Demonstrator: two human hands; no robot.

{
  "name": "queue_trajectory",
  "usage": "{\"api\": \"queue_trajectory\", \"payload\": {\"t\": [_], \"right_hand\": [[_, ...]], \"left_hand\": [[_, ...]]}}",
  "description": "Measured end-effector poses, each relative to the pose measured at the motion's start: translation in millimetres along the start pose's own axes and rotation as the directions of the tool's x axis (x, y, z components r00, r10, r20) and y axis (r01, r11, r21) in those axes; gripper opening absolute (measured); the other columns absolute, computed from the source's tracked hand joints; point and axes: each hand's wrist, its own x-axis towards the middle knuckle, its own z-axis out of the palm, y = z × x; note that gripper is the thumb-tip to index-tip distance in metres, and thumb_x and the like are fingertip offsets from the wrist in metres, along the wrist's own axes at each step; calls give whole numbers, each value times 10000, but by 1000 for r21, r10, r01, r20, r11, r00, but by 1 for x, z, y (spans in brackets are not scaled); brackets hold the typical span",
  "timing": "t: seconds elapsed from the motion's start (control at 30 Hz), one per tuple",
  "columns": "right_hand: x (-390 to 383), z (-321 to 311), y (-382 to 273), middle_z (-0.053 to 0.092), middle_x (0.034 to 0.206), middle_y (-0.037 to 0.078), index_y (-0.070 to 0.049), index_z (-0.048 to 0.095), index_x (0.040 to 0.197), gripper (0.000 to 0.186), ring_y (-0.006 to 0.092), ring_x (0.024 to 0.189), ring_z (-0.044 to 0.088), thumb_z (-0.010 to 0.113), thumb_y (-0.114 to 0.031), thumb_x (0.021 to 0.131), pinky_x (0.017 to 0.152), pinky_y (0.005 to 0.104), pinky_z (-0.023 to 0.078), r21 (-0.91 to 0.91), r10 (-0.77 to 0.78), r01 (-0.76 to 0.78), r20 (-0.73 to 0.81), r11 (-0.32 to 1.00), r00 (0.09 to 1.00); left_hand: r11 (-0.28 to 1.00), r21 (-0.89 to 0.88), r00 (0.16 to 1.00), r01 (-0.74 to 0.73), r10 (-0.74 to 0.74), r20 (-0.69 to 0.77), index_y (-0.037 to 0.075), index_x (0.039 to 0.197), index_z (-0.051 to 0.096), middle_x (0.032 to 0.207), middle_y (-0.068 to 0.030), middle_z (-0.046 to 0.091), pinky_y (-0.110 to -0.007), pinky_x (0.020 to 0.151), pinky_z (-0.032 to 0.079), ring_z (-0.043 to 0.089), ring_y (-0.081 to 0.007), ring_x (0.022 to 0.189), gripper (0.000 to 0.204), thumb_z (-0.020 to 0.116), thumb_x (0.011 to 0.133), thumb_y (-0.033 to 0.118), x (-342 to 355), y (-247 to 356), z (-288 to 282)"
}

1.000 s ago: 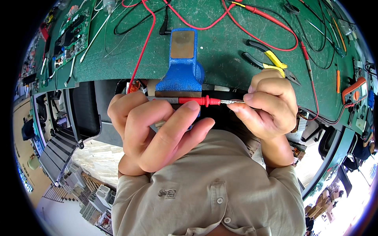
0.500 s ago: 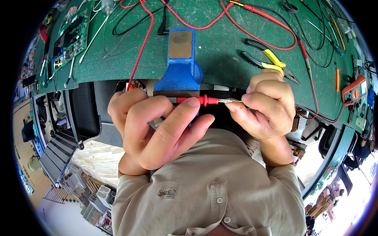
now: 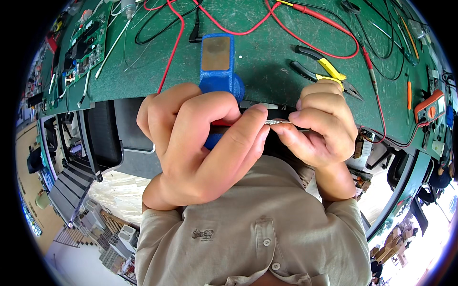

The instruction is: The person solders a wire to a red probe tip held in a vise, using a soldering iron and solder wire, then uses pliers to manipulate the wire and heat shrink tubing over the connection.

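Observation:
A red test probe [image 3: 220, 122] lies level between my hands, mostly covered by my left hand [image 3: 202, 148]. That hand is closed on the probe, with thumb and fingertips pinched where the red body meets its silvery, crinkled tip section [image 3: 275, 122]. My right hand [image 3: 327, 126] pinches the other end of this silvery section between thumb and forefinger, its remaining fingers curled. What lies under the right fingertips is hidden. Just beyond my left hand, a blue vise [image 3: 222, 86] stands at the bench edge, partly covered by the fingers.
Yellow-and-black pliers [image 3: 329, 69] lie on the green bench [image 3: 267, 62] beyond my right hand. Red leads [image 3: 174, 47] loop across the back. A circuit board [image 3: 88, 45] sits at the left. An orange multimeter [image 3: 430, 107] and an orange-handled tool [image 3: 409, 95] are at the right.
My left hand has slid right along the probe, and its fingertips now cover the red collar and reach the silvery section. My right hand holds nearly the same place.

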Motion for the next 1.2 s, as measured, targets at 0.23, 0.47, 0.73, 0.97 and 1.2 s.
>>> {"api": "queue_trajectory", "payload": {"t": [0.23,0.47,0.73,0.97,1.2], "right_hand": [[0,-1,2,624,791,63,-42,674,828,287,243,698,608,876,-171,672,634,358,430,3,-46,46,-7,999,999],[1,-2,2,631,790,66,-40,677,822,283,246,690,609,878,-166,668,632,358,425,5,-61,61,1,998,998],[1,-2,1,632,778,63,-41,677,819,281,245,687,609,878,-172,674,629,355,419,2,-53,53,-1,999,999],[2,-1,0,633,779,64,-42,676,819,275,243,681,612,878,-166,678,632,357,422,6,-47,47,-5,999,999],[0,-1,1,636,780,66,-44,681,825,273,243,686,620,877,-163,676,643,360,428,-2,-52,52,-5,999,999]], "left_hand": [[1000,-4,1000,18,-18,0,118,899,760,857,-12,539,-363,721,411,480,-251,835,228,840,690,163,0,2,2],[1000,-1,1000,27,-27,-6,118,884,756,850,-14,547,-363,729,415,490,-253,840,216,839,690,166,0,3,2],[999,24,996,37,-38,78,130,918,771,897,-10,526,-368,777,407,475,-255,908,257,814,665,141,2,6,-2],[999,32,996,6,-9,86,145,939,777,905,-11,513,-372,807,386,472,-254,920,296,798,644,127,0,3,0],[999,27,996,21,-23,82,145,931,775,894,-10,515,-373,802,388,472,-254,911,284,799,648,132,1,5,0]]}}
